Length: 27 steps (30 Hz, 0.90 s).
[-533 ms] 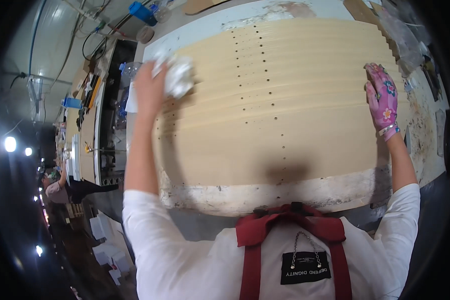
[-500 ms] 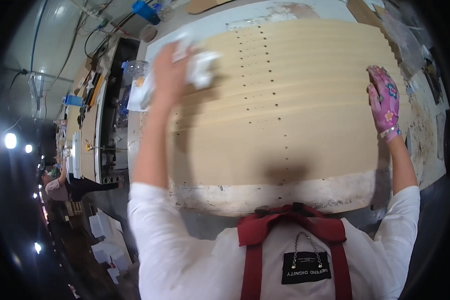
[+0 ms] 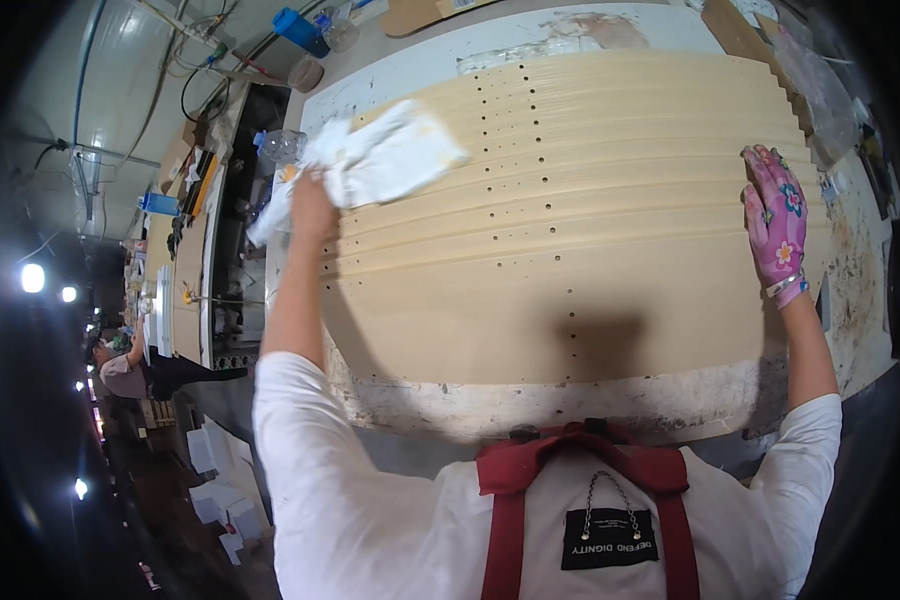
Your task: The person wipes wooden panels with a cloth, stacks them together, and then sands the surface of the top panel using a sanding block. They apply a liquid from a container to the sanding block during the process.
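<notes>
A white cloth (image 3: pixel 395 152) is bunched in my bare left hand (image 3: pixel 313 207), with part of it spread out to the right over the boards. That hand is at the left edge of the overlapping beige boards (image 3: pixel 450 315), which carry rows of small dark holes down their middle. My right hand (image 3: pixel 776 222), in a pink flowered glove, lies flat on the right side of the boards with its fingers stretched out. It holds nothing.
The boards lie on a stained white worktable (image 3: pixel 430 405). Clear plastic bottles (image 3: pixel 282 147) and a blue bottle (image 3: pixel 300 32) stand at the far left. Cardboard (image 3: pixel 740 35) and plastic wrap (image 3: pixel 815 95) lie at the far right. Another person (image 3: pixel 125 375) works at a bench on the left.
My left hand has moved toward me and slightly left, and the blurred cloth now shows spread out. The right hand stays in place on the boards.
</notes>
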### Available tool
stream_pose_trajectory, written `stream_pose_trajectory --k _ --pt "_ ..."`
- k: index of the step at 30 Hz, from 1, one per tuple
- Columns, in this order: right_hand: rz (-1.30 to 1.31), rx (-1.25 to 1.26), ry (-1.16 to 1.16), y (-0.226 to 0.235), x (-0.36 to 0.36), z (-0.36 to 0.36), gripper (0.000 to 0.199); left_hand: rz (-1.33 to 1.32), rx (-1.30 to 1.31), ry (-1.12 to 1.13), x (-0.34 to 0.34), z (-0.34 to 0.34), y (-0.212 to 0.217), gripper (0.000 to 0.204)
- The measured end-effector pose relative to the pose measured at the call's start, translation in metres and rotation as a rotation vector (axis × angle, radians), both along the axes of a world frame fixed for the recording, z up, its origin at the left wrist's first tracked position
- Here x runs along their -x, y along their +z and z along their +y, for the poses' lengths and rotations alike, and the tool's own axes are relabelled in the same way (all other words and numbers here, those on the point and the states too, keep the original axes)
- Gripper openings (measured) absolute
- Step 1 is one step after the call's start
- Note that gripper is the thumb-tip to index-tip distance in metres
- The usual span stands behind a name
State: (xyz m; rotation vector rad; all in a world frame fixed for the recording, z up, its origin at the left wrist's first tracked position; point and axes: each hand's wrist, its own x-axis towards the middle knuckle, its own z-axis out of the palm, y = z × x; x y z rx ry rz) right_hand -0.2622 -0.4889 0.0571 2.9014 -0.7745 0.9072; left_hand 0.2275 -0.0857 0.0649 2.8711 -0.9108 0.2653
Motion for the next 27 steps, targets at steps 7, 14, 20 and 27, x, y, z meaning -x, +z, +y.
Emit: stream_pose_trajectory --k 7,14,20,27 --pt "0.013 0.018 0.005 -0.001 0.014 -0.008 0.037 -0.288 0.452 -0.798 0.135 -0.189 0.067 0.034" --pt "0.064 -0.026 0.032 -0.007 0.001 -0.005 0.038 0.080 0.263 -0.718 0.176 -0.228 -0.023 0.064" --pt "0.072 -0.015 0.044 -0.001 0.002 -0.006 0.041 -0.133 0.220 -0.014 -0.036 -0.049 -0.028 0.050" --pt "0.067 -0.029 -0.040 0.007 0.009 -0.003 0.042 0.074 0.673 -0.249 0.044 -0.122 0.087 0.041"
